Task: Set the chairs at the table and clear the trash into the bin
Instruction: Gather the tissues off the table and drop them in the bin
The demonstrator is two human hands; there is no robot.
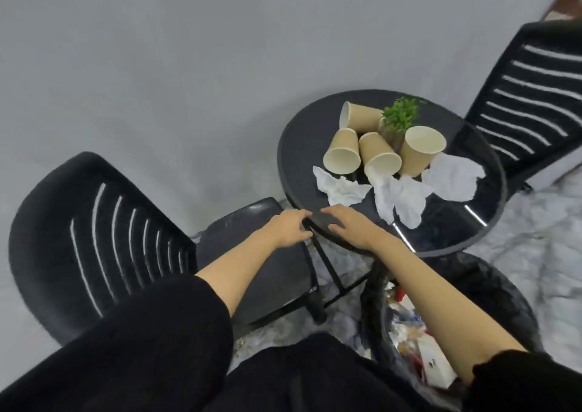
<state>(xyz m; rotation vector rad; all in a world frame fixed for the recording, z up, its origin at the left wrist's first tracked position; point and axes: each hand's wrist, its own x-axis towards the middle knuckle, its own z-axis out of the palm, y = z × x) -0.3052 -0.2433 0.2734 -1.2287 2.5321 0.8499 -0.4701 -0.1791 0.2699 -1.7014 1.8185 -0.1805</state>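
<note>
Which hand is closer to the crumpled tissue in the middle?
Right. The right hand rests on the table's near rim, just left of the middle tissue; the left hand is farther left, also at the rim.

The far chair (532, 103) is cut off at the frame's right edge.

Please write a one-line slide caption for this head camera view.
Both hands, left and right, rest on the round table's rim beside paper cups and crumpled tissues.

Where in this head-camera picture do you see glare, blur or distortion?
Head view: glare streaks on the glossy table; wide-angle bending curves the left chair and wall line; both hands slightly soft; overall light is flat, shadows faint.
</note>
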